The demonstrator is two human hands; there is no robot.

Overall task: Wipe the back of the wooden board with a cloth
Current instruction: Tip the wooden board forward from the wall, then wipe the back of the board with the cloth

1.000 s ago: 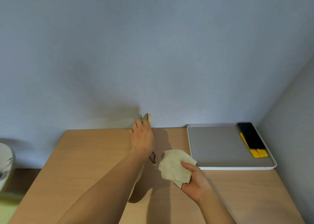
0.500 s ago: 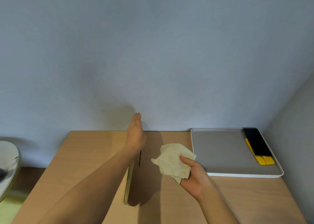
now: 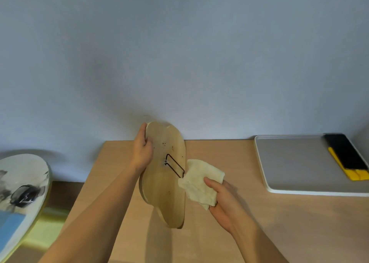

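A round wooden board (image 3: pixel 164 191) stands on its edge on the wooden table (image 3: pixel 249 219), its back turned toward me and to the right. A black wire loop (image 3: pixel 175 165) is fixed to that back. My left hand (image 3: pixel 142 150) grips the board's upper left rim and holds it upright. My right hand (image 3: pixel 225 205) holds a crumpled cream cloth (image 3: pixel 200 183) just right of the board, with the cloth's left edge at the board's right rim near the wire loop.
A white tray (image 3: pixel 295 163) lies at the table's back right, holding a black phone (image 3: pixel 345 152) on a yellow object (image 3: pixel 353 175). A round painted tabletop (image 3: pixel 20 193) stands off the table's left side. A blue-grey wall rises right behind the table.
The board has turned from edge-on to showing its back face. My left hand shifted from a flat hold to gripping the upper rim. My right hand brought the cloth closer to the board.
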